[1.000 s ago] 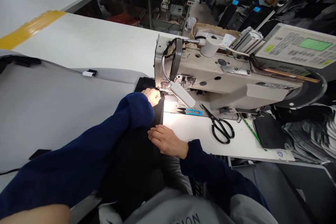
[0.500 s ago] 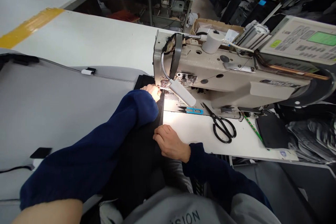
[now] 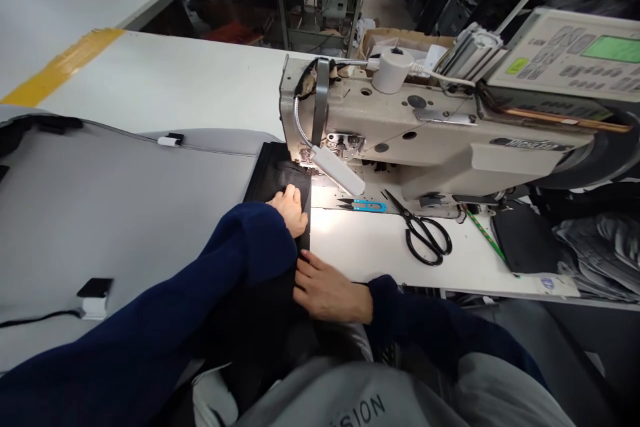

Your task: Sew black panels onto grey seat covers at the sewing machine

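Head view shows a black fabric panel (image 3: 275, 173) lying at the left edge of a white sewing table (image 3: 380, 247), its far end running in beneath an industrial sewing machine (image 3: 425, 127). The left hand (image 3: 287, 209) lies open and flat on it; the right hand (image 3: 330, 293) rests spread along its edge, not visibly gripping. A white lamp (image 3: 339, 170) partly hides the needle, and the panel's near part fades into dark folds, its detail hard to make out.
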`<action>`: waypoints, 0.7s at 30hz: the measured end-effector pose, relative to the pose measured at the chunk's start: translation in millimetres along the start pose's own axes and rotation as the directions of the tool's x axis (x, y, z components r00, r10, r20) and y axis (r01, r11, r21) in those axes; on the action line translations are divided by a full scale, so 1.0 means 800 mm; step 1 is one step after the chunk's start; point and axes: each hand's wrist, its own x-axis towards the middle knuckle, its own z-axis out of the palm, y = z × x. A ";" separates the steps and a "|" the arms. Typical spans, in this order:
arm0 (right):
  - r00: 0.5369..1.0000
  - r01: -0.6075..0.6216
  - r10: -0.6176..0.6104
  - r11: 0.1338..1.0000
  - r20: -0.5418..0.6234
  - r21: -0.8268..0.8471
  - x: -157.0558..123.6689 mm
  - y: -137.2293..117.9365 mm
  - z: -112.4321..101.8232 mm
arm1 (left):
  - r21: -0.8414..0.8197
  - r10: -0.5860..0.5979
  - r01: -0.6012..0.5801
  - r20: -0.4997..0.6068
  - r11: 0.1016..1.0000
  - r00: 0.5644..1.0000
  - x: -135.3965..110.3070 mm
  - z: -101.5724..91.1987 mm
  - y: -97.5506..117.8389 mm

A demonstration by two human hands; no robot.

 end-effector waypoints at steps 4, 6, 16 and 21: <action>0.981 0.193 -0.192 0.980 -0.033 0.040 0.014 -0.010 0.007 | 0.043 -0.033 0.027 0.164 0.999 0.986 -0.013 -0.009 0.011; 0.981 0.184 -0.183 0.983 -0.067 0.010 0.021 -0.012 0.009 | 0.046 -0.005 -0.004 0.188 0.999 0.982 -0.025 -0.003 0.013; 0.984 0.142 -0.143 0.990 0.103 0.018 0.029 0.009 -0.002 | -0.006 0.048 -0.048 0.073 0.999 0.996 -0.026 0.016 0.007; 0.988 0.124 -0.118 0.991 0.099 -0.058 0.035 0.027 0.003 | 0.002 0.051 -0.051 0.126 0.999 0.991 -0.035 0.010 0.003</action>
